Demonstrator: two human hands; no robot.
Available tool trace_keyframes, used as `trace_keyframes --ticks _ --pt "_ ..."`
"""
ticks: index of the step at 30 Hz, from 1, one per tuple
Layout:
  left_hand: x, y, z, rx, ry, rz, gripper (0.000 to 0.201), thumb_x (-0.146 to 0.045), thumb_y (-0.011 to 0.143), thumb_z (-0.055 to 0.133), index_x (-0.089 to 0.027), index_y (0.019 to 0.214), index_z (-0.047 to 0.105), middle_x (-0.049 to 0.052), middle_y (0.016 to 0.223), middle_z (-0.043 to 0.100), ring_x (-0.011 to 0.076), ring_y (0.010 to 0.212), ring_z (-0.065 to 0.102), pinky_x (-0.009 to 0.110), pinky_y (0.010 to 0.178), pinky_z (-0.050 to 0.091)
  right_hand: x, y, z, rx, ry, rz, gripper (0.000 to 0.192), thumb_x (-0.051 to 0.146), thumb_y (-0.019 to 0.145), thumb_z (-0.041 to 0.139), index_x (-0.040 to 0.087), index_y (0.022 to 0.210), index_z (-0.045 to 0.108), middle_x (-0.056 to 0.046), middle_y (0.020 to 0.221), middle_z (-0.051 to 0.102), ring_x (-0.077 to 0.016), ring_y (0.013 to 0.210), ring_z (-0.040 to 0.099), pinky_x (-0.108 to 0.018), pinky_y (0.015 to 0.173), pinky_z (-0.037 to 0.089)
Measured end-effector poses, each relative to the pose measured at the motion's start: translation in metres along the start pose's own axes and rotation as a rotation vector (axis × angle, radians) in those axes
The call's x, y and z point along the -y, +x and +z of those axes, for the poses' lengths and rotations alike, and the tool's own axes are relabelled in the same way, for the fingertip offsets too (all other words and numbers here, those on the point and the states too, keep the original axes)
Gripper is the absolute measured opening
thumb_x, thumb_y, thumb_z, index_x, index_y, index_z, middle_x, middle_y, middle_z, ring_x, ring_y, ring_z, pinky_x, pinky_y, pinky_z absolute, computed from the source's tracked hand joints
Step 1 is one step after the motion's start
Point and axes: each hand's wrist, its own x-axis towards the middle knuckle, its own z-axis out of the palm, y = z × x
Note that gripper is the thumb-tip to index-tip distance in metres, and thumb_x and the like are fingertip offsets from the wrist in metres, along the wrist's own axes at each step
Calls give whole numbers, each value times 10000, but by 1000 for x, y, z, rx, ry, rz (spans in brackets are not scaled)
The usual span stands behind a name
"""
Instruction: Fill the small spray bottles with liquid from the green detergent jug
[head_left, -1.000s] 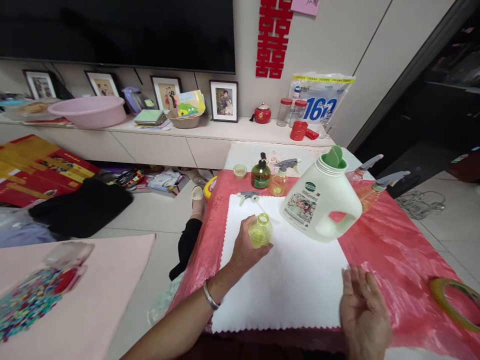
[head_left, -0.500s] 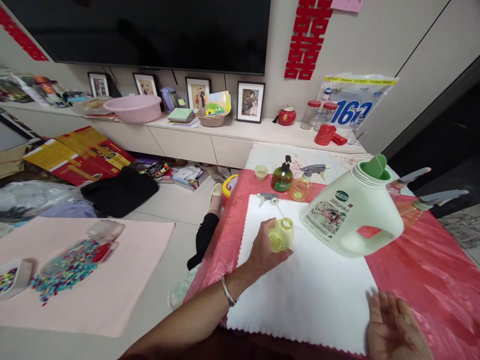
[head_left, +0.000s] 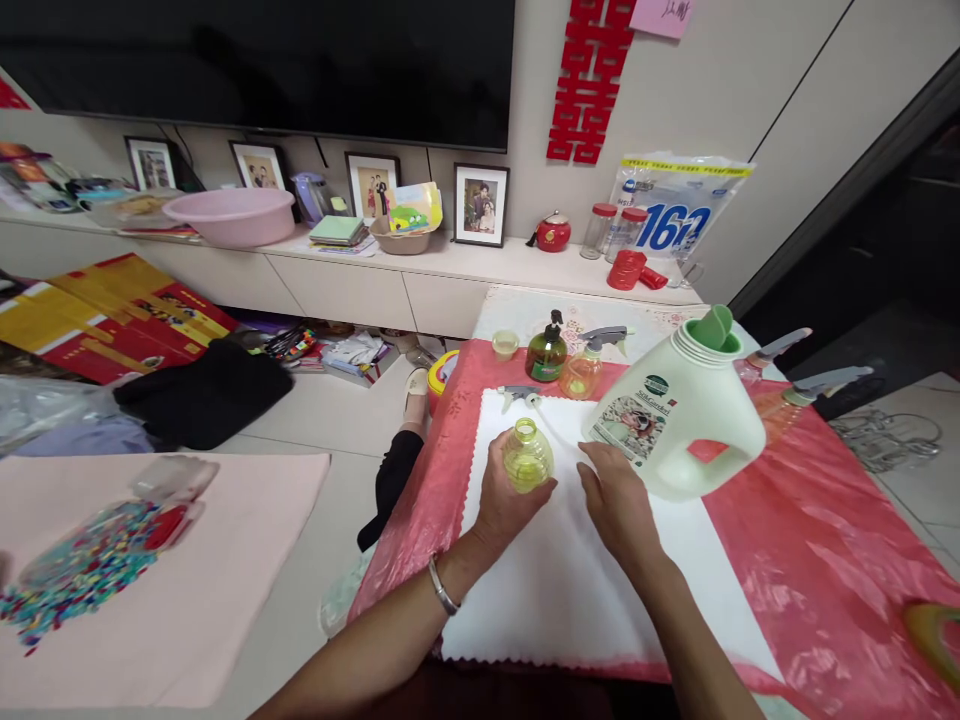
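My left hand grips a small yellow-green bottle with no cap, standing on a white cloth. Just to its right, my right hand hovers over the cloth, fingers spread, holding nothing. Its fingertips point toward a grey spray head lying at the cloth's far edge. A large white detergent jug with a green spout stands right beside my right hand.
A red plastic sheet covers the table. At its far end stand a dark green pump bottle, an orange spray bottle, two more spray bottles and a small cup. A tape roll lies at the right edge.
My right hand has moved from the table's near right edge up and left to beside the yellow-green bottle. My left hand keeps its hold on the bottle.
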Motion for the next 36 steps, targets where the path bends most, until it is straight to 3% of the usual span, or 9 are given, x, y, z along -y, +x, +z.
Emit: trace_keyframes --ticks 2,5,11,16,21,28,33,36 --pt "-2 1 0 -8 -19 7 896 -447 649 884 -261 1384 409 142 1399 596 340 1307 598 534 1125 493 2 15 15 84 -106 29 293 244 982 481 136 1175 674 -143 1248 631 -272 1198 582 -456 1037 510" --pt "-2 2 0 -13 -31 7 865 -439 655 875 -247 1373 433 136 1364 625 334 1265 630 513 1083 521 5 28 32 194 -238 117 181 262 1041 571 118 1118 649 -100 1132 625 -221 1091 604 -411 966 538" --pt "5 2 -1 3 -86 -71 845 -380 616 903 -241 1326 467 98 1214 685 306 1116 697 456 975 576 5 33 40 296 -280 270 279 393 1063 619 115 1072 651 -58 1046 636 -174 986 633 -377 939 557" --pt "7 5 -7 27 -158 -121 811 -343 561 933 -261 1260 531 64 1180 706 272 1100 699 398 961 577 2 19 31 197 -156 286 254 368 1071 611 123 1117 659 -63 1093 645 -182 1043 635 -395 983 550" --pt "2 2 -10 214 -348 -160 773 -370 614 894 -282 1311 571 65 1356 658 289 1225 651 410 1046 539 -9 -3 29 102 -53 259 243 358 1075 601 122 1080 655 -57 1065 642 -173 1014 633 -381 966 550" --pt "1 -1 -10 391 -447 -257 832 -432 572 910 -284 1329 599 70 1496 594 281 1179 666 392 997 550 -26 -18 43 59 13 131 250 361 1081 588 126 1030 653 -44 1007 639 -150 935 628 -339 907 556" --pt "1 -1 -10 382 -436 -288 797 -383 577 927 -285 1297 601 38 1304 697 261 1166 674 362 1019 535 -24 -24 48 -17 -15 -8 223 313 1080 579 125 982 647 -25 926 620 -139 882 616 -305 848 554" --pt "-1 -3 -10 360 -386 -287 799 -372 583 927 -277 1300 588 31 1222 714 258 1148 678 361 1019 538 -19 -37 39 -156 -52 -92 203 289 1088 517 142 1114 655 -58 1035 629 -171 1020 602 -336 923 540"
